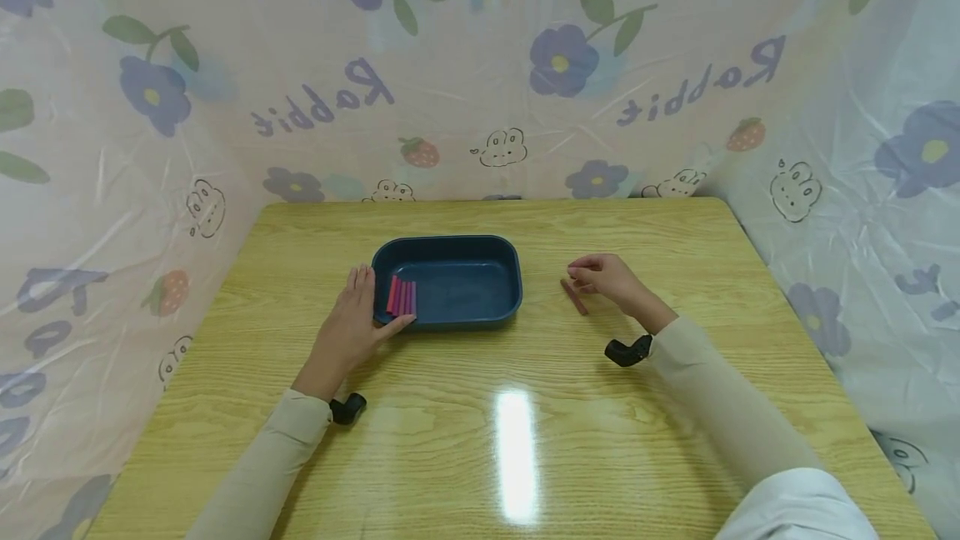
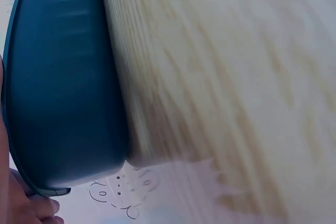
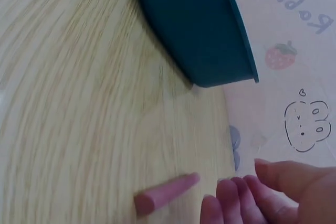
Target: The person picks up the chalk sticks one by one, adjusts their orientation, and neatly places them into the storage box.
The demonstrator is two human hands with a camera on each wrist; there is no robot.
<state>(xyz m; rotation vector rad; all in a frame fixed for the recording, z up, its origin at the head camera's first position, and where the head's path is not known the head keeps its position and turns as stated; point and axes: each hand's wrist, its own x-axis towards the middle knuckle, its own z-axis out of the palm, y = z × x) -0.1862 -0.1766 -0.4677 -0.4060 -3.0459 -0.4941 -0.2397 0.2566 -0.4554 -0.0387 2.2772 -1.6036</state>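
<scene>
The left hand (image 1: 347, 319) rests against the near left corner of a dark blue rectangular bin (image 1: 468, 325), fingers straight along its left side and thumb stretched on the front rim. Several red, pink and purple sticks (image 1: 402, 297) lie side by side at the left end inside. Right of the bin, a short dull-pink stick, like chalk (image 3: 167, 194), lies on the table. Close beside this stick is the right hand (image 1: 609, 280), thumb and fingertips apart in the right wrist view with nothing between them. In the left wrist view, fingertips (image 2: 44, 208) show below the bin's rim.
The wood-grain table (image 1: 450, 407) has its far edge just behind the bin. A patterned sheet (image 1: 465, 107) with flowers and rabbits hangs at the back and both sides. Each wrist wears a small black camera, one by the left sleeve (image 1: 348, 409).
</scene>
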